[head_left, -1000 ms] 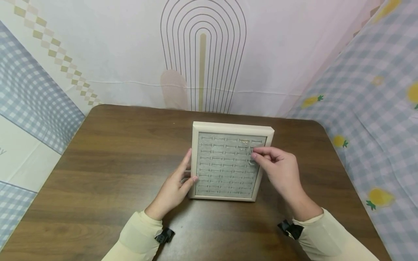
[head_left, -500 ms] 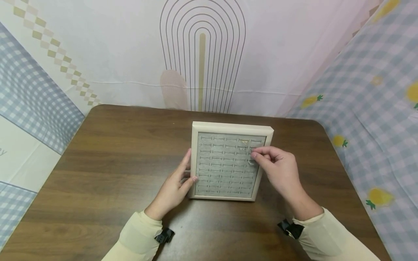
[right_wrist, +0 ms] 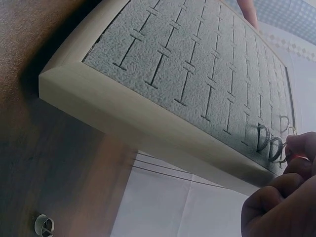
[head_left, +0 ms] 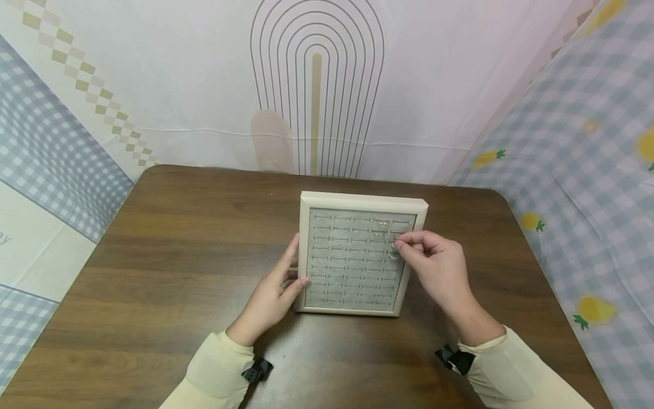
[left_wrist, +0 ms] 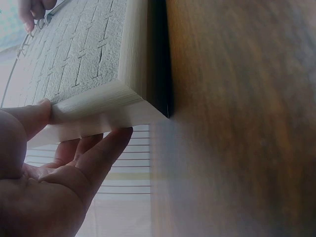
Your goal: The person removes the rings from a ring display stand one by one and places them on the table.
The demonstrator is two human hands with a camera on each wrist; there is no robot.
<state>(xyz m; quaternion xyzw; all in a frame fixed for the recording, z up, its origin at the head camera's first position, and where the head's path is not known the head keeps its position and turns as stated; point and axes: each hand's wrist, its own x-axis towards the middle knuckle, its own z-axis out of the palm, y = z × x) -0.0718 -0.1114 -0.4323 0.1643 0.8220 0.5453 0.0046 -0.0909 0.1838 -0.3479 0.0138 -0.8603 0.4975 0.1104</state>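
A ring display tray (head_left: pixel 352 258), with a cream frame and a grey slotted pad, stands tilted up on the wooden table. My left hand (head_left: pixel 271 298) grips its left side; in the left wrist view the thumb (left_wrist: pixel 37 116) is on the front rim and the fingers are along the outer side. At the pad's upper right, thumb and index finger of my right hand (head_left: pixel 434 258) pinch a small ring, mostly hidden by the fingertips. Two dark silver rings (right_wrist: pixel 263 137) sit in slots close to those fingertips. A gold-coloured ring (head_left: pixel 381 222) is in the top row.
Another ring (right_wrist: pixel 44 225) lies on the brown table (head_left: pixel 194 227), low in the right wrist view. Behind the table hangs a pale patterned cloth (head_left: pixel 204 85), with blue checked cloth (head_left: pixel 577 187) at the right. Most other slots hold no ring.
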